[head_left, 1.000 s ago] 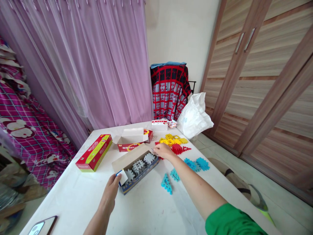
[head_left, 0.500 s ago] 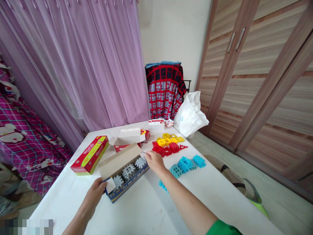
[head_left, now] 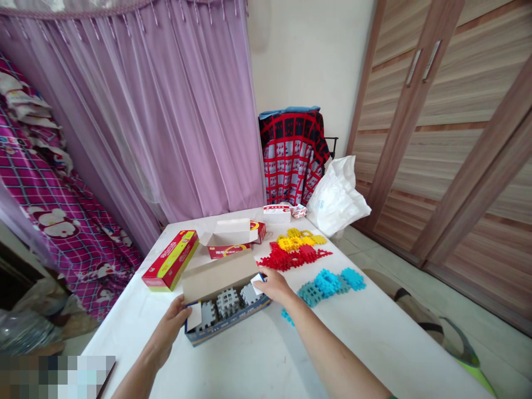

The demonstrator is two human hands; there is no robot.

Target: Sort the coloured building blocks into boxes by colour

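A long blue cardboard box (head_left: 226, 327) stands on the white table with its lid flap (head_left: 220, 271) raised at the back. Inside lie several grey interlocking plastic pieces (head_left: 228, 302). My left hand (head_left: 172, 320) grips the box's left end by the small white side flap (head_left: 194, 317). At the opposite end, my right hand (head_left: 272, 285) has its thumb and fingers closed on the right side flap (head_left: 257, 284). To the right of the box are piles of blue pieces (head_left: 328, 282), red pieces (head_left: 286, 256) and yellow pieces (head_left: 297, 240).
A closed red and yellow box (head_left: 170, 260) lies left on the table (head_left: 233, 371). Behind the blue box stands an open red box (head_left: 228, 250), and a small white and red box (head_left: 277, 213) is at the far edge. A white plastic bag (head_left: 338, 197) sits at the far right corner.
The right side flap has tilted inward over the grey pieces with my right hand on it. My left hand stays at the left end. The whole view has shifted slightly.
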